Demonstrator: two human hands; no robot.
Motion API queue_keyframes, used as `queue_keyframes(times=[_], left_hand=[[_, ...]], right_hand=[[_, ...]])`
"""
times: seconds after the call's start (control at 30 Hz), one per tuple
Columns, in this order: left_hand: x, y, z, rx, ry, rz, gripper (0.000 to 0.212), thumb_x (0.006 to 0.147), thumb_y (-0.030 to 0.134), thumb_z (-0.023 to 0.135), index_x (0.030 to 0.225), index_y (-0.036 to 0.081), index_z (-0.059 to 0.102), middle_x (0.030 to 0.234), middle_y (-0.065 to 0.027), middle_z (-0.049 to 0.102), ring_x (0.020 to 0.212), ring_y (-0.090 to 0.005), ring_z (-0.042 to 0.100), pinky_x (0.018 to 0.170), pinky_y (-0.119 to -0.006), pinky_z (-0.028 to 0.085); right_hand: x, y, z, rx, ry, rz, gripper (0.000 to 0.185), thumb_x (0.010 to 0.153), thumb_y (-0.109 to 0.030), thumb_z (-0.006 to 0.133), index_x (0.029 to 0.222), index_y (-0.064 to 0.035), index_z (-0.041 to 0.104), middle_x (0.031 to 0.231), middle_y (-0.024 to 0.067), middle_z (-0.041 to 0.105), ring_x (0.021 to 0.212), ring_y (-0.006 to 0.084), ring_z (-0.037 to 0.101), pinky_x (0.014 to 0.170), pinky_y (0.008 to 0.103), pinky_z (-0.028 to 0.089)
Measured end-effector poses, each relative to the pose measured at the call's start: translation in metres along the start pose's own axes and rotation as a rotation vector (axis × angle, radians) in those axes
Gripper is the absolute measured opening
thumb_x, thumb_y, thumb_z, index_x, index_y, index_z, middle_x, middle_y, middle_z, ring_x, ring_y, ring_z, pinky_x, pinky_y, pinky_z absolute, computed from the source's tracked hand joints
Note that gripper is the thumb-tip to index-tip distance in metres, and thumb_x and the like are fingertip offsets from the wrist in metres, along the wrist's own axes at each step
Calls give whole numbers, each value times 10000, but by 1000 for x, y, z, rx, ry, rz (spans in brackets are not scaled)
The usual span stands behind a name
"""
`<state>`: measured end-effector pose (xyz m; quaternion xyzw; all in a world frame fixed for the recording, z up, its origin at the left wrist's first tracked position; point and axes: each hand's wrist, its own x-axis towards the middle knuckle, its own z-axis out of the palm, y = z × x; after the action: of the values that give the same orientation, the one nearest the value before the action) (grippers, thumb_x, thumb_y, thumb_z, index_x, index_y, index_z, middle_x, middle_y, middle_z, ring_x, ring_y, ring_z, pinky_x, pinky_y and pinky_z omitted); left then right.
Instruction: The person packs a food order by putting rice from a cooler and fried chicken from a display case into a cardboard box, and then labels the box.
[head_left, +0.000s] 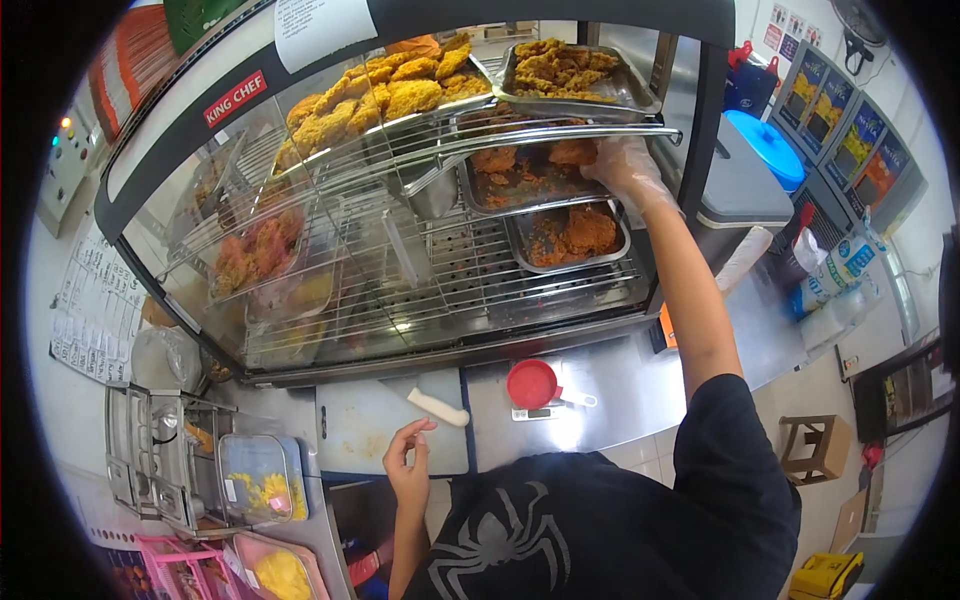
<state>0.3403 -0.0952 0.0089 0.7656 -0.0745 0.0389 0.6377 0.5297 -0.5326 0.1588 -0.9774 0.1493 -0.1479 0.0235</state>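
Observation:
My right hand (628, 174), in a clear plastic glove, reaches inside a glass food warmer (450, 358). Its fingers close on a reddish-brown fried chicken piece (571, 152) at the right end of a metal tray (551, 204) on the middle rack. Crumbs and another piece (493, 159) share that tray. Below it sits a smaller metal tray (574, 264) with reddish fried food (589, 231). My bare left hand (409, 456) hovers over a white cutting board (352, 427), fingers loosely curled, holding nothing. Close by lies a knife with a white handle (437, 409).
Golden fried chicken (375, 97) and another tray (581, 106) fill the warmer's top level. A red measuring cup (532, 383) rests on a digital scale (534, 413). Leftward stands a clear container (259, 457) with yellow food. Metal rack bars (555, 136) and a dark post (709, 150) flank my right arm.

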Motion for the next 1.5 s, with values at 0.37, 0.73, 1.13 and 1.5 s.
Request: queue_keyframes(times=[0.37,0.73,1.13,1.5], left_hand=[[-3,3,0,19,5,15,187,886,48,528,1041,7,623,941,-58,669,692,-65,500,640,-217,415],[-14,5,-9,5,84,19,197,883,30,516,1050,2,616,944,-58,670,683,-60,489,630,-213,406],[-10,14,-5,70,19,131,204,893,58,514,1066,2,607,969,-66,662,706,-61,486,653,-219,410],[1,14,17,1,-127,90,231,861,-9,510,1055,16,633,968,-51,673,754,-76,546,734,-232,435]], right_hand=[[-23,-105,-13,-2,24,-317,405,835,-411,565,1039,-65,624,1023,146,642,1025,337,580,896,449,428],[45,-136,34,294,161,-192,465,765,-316,634,1165,-85,578,1195,143,581,1134,316,535,961,408,426],[32,-90,28,1393,-114,-7,306,923,-284,505,1099,-55,604,967,128,665,906,211,650,832,313,494],[-41,-38,11,2277,-224,361,373,905,-174,547,1214,-6,424,1145,183,554,928,319,631,617,324,610]])
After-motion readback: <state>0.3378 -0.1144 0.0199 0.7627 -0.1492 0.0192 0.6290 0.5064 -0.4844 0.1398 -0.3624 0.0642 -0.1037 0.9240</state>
